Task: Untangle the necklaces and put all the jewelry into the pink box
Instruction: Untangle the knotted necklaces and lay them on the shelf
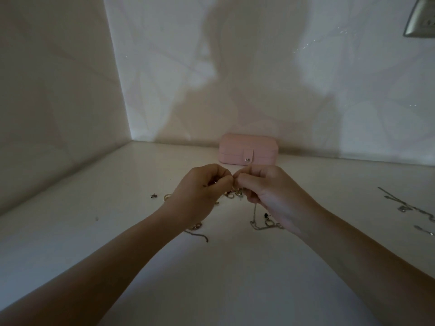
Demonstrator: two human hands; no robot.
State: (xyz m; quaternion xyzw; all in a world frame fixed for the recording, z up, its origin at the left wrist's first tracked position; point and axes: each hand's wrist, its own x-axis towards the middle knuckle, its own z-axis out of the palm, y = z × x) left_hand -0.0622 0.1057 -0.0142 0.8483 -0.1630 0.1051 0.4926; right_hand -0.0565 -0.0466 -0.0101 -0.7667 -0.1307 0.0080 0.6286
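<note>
Your two forearms reach in from five and seven o'clock and meet over the middle of the white desk [211, 278]. Your left hand [200, 187] and right hand [263, 191] sit knuckle to knuckle. The fingers [221, 178] of both are curled tight and pinch the tangle of necklaces [233, 192] between them, lifted just off the desk.

A thin gold chain [255, 215] hangs from your right hand and loops on the desk at six o'clock of it. A second chain end [197, 234] lies under your left wrist. At nine o'clock of your left hand lies a small ring [167, 196], with a dark bit [153, 196] just beside it that is too small to make out. Well apart at three o'clock, a silver chain [404, 205] lies stretched out.

At twelve o'clock, past your fingers, the pink box [248, 152] stands closed, its snap tab fastened, against the pale wall [259, 67]. Your shadow falls on that wall, and a socket plate [421, 17] sits at two o'clock.
</note>
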